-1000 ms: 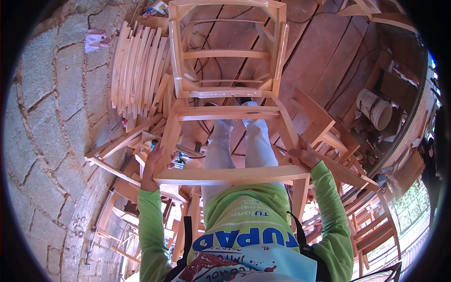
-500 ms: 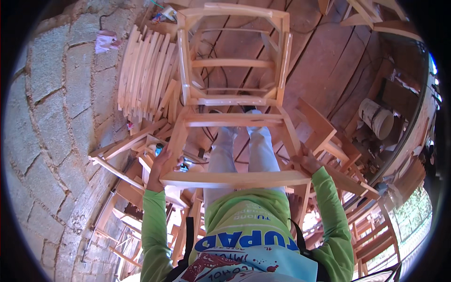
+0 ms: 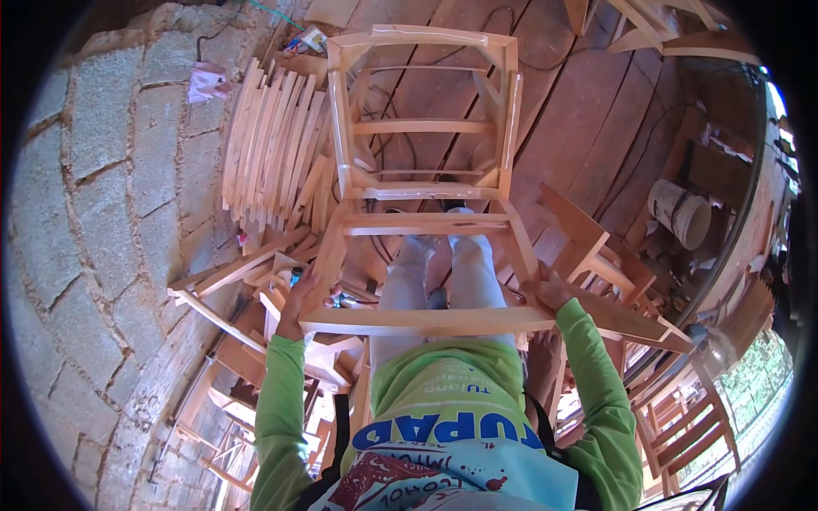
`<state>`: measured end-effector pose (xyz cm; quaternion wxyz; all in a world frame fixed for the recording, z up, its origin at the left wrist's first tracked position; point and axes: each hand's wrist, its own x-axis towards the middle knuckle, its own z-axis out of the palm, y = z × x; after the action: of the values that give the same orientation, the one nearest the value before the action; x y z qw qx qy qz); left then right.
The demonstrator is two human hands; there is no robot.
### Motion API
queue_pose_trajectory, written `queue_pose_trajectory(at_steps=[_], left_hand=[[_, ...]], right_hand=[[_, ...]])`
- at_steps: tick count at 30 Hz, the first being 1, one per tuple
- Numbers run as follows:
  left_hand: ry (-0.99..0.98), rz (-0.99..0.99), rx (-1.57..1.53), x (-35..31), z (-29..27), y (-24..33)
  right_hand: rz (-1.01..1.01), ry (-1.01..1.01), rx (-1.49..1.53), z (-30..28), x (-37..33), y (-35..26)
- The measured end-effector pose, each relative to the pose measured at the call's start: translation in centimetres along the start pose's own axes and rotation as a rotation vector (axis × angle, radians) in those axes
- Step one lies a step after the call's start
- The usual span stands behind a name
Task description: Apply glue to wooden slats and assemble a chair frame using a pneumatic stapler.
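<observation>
A bare wooden chair frame (image 3: 426, 322) stands in front of my body, its back toward me and its seat opening farther off. Pale whitish strips run along the top of the seat frame (image 3: 512, 128). My left hand (image 3: 297, 298) is wrapped round the left back post near the top rail. On the opposite side my right hand (image 3: 550, 288) grips the right back post just below that rail. Through the frame my legs (image 3: 477, 272) and the floor show. Part of another person's limb (image 3: 543, 362) appears beside my right forearm.
Stacked wooden slats (image 3: 274, 145) lie along the block wall (image 3: 106, 204) on the left. A white bucket (image 3: 679, 213) rests on its side at right, near more chair parts (image 3: 579, 230). Cables (image 3: 652, 128) cross the plank floor. Loose wood pieces (image 3: 230, 281) lie by my left hand.
The chair frame's far end sits slightly lower in the picture as the view shifts a little. Both hands keep their grip on the back posts. The limb beside my right forearm shows more.
</observation>
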<state>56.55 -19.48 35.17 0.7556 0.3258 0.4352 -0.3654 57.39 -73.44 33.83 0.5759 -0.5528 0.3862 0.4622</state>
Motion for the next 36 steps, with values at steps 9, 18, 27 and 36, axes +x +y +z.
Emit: queue_pose_trajectory(at_steps=[9,18,27,36], left_hand=[[-0.140,0.126,-0.088,-1.2,-1.1,-4.1],[0.038,0.194,-0.049,-1.8,0.6,-2.3],[0.055,0.217,-0.042,-2.8,4.1,-0.3],[0.079,0.269,-0.029,-2.1,7.3,2.8]], right_hand=[[-0.140,0.020,0.036,0.2,-0.2,4.2],[-0.102,0.013,-0.044,-0.9,0.9,1.8],[-0.046,-0.004,-0.123,-2.5,2.3,-2.1],[-0.112,-0.081,-0.159,-4.1,3.5,-5.2]])
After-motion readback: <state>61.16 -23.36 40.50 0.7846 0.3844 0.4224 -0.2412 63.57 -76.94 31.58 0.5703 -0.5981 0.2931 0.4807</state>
